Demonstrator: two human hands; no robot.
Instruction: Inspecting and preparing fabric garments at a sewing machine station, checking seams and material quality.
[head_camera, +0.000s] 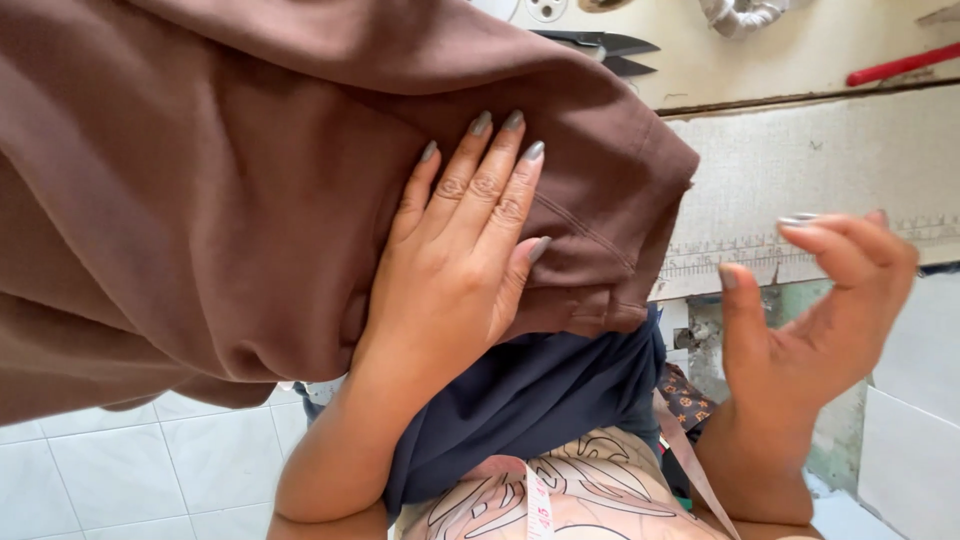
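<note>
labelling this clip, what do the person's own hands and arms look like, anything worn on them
Both forearms are bare, no sleeves showing. The left hand and right hand have long, rounded nails painted a pale grey. No rings, watch or bracelets are visible.

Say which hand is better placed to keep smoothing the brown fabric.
Left, probably. The left hand lies flat on the brown fabric, fingers spread. The right hand hangs open in the air off the cloth's edge, touching nothing.

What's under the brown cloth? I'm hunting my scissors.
Black scissor blades poke out past the draped brown woven cloth; their handles are covered. The left hand rests on top.
</note>
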